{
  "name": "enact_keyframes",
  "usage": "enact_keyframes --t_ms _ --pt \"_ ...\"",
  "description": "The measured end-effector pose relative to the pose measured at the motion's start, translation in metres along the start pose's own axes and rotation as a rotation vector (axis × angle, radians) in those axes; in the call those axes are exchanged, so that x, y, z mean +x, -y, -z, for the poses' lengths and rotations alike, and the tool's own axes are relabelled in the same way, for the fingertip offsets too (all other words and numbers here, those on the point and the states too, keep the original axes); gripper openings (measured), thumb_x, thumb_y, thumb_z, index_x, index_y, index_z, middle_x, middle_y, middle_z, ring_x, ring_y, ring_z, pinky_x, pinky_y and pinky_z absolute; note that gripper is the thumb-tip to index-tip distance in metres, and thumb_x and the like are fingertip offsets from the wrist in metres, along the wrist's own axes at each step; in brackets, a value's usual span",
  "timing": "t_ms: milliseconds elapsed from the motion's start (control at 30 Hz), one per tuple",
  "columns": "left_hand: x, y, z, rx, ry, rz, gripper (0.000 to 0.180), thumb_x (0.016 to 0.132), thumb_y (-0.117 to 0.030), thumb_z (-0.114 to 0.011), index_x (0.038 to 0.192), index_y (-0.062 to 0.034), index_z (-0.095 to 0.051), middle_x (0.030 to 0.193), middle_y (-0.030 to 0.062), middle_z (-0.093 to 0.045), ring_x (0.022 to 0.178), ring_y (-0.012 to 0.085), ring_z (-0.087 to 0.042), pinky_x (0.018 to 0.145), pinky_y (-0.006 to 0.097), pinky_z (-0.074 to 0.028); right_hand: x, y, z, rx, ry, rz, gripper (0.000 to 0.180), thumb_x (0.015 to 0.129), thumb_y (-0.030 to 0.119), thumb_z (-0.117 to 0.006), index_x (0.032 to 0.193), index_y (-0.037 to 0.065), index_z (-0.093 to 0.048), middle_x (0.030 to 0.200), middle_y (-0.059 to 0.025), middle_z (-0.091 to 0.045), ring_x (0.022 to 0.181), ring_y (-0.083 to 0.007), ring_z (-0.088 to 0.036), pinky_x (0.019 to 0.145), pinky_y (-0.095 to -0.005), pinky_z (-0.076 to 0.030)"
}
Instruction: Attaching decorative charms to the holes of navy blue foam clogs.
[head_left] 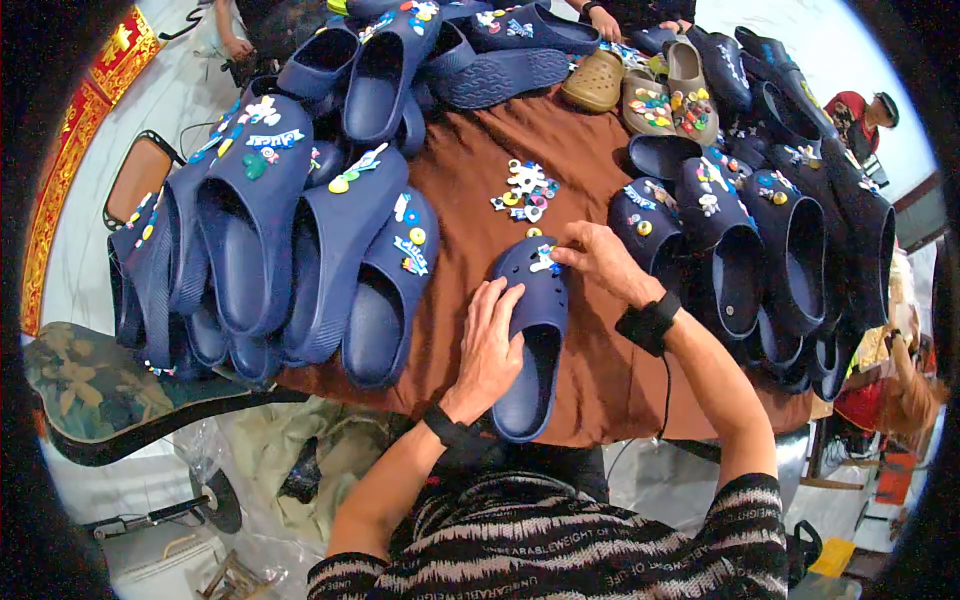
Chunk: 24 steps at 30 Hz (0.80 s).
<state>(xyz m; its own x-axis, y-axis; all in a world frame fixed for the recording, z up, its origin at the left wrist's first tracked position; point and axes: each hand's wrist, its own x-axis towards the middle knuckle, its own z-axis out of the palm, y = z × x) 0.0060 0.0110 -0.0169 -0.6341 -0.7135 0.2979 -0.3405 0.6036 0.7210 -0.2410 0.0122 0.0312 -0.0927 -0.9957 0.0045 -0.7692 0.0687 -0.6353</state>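
A navy clog (532,375) with holes in its upper lies on the brown cloth in front of me, toe pointing away. My left hand (490,345) grips its left side, fingers laid along the upper and thumb near the opening. At the toe, my right hand (605,262) pinches a small white and blue shoe charm (545,261) against the holes. The fingertips partly cover that charm. Just beyond the toe sits a small round yellow charm (534,232). Farther off is a little pile of mixed charms (528,185), white, black and coloured.
Stacks of navy clogs with charms stand at the left (245,240) and right (735,270). A tan clog (594,82) and a pair of beige decorated clogs (690,110) lie at the back. Other people's hands (604,22) show beyond the brown-covered table (455,200). A patterned seat (110,385) stands lower left.
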Motion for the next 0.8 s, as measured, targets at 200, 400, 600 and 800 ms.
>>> enact_keyframes --t_ms 200,400,600,800 --pt "0.001 -0.001 0.000 -0.020 0.002 0.006 0.067 0.079 0.005 -0.064 0.142 -0.0058 -0.045 0.148 0.0202 -0.037 0.141 0.0431 -0.031 0.118 0.051 -0.028 -0.008 0.014 -0.002 -0.107 -0.068 -0.069 0.029 0.088 0.032 -0.071 0.089 0.003 -0.068 0.091 -0.0198 -0.070 0.091 -0.0392 -0.067 0.076 -0.0488 -0.051" --pt "0.003 -0.004 -0.002 -0.039 -0.025 0.019 0.064 0.077 0.008 -0.057 0.139 -0.0041 -0.047 0.147 0.0211 -0.041 0.141 0.0410 -0.033 0.120 0.047 -0.026 -0.004 0.011 -0.002 -0.150 -0.046 -0.086 0.032 0.090 0.033 -0.069 0.089 0.001 -0.068 0.084 -0.0219 -0.067 0.085 -0.0398 -0.065 0.072 -0.0486 -0.048" --pt "0.003 -0.005 -0.003 -0.032 -0.039 0.023 0.063 0.076 0.008 -0.056 0.138 -0.0033 -0.048 0.146 0.0213 -0.041 0.141 0.0412 -0.034 0.120 0.047 -0.026 -0.006 0.014 -0.017 -0.251 -0.113 -0.125 0.029 0.091 0.031 -0.066 0.087 0.002 -0.067 0.083 -0.0225 -0.068 0.083 -0.0414 -0.066 0.071 -0.0498 -0.051" --pt "0.003 -0.002 -0.004 -0.003 -0.015 0.005 0.064 0.079 0.004 -0.063 0.140 -0.0048 -0.046 0.148 0.0216 -0.038 0.141 0.0443 -0.030 0.118 0.051 -0.027 -0.011 0.017 -0.024 -0.257 -0.183 -0.153 0.031 0.092 0.032 -0.065 0.083 0.002 -0.066 0.078 -0.0217 -0.067 0.079 -0.0422 -0.066 0.069 -0.0511 -0.050"
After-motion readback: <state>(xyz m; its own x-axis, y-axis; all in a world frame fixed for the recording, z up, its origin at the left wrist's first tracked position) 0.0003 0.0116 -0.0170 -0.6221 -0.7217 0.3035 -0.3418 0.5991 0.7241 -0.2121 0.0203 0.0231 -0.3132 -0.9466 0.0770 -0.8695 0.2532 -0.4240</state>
